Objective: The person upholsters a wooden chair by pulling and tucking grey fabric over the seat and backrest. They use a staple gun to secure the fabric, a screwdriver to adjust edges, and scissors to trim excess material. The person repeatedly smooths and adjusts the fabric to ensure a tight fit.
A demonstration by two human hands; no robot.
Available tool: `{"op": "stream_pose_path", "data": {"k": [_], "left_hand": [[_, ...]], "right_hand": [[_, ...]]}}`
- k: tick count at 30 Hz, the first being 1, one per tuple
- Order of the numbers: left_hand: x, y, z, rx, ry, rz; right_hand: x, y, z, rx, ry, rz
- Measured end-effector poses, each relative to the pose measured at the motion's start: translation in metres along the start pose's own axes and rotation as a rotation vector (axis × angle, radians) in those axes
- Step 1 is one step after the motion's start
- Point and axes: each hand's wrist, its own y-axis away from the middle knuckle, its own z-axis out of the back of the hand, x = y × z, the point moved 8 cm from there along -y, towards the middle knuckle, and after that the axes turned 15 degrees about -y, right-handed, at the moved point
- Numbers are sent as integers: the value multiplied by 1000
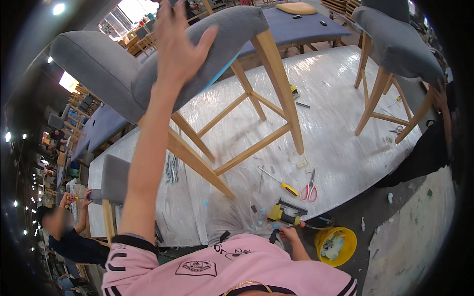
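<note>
A grey upholstered chair [96, 66] with pale wooden legs stands tilted on the plastic-covered table in front of me. My left hand [180, 52] reaches up over its seat, thumb out and fingers spread, slightly blurred; whether the palm touches the fabric I cannot tell. A blue strip [217, 75] shows along the seat's lower edge. Low by my waist, my right hand [290, 235] has its fingers curled, and what they pinch, if anything, is too small to make out. Right beside it lies a yellow-and-black staple gun [282, 215] with a hose.
Red-handled scissors [309, 191] and a yellow-handled screwdriver [286, 188] lie on the table [237, 195]. A yellow bucket [349, 241] with scraps stands at its near right edge. Another person handles a second grey chair [395, 52] at right; a co-worker holds a chair [116, 177] at left.
</note>
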Motion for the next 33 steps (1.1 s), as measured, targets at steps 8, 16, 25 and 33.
{"op": "stream_pose_path", "data": {"k": [8, 16, 25, 33], "left_hand": [[-37, -66, -117, 875, -85, 135], [-48, -56, -107, 730, -109, -91], [-51, -34, -114, 450, -374, -240], [-55, -38, -108, 480, -381, -192]], "right_hand": [[-14, -39, -41, -140, -769, -140], [5, -33, -58, -386, -1023, -63], [96, 22, 21, -363, -737, 375], [153, 66, -25, 41, -827, 510]]}}
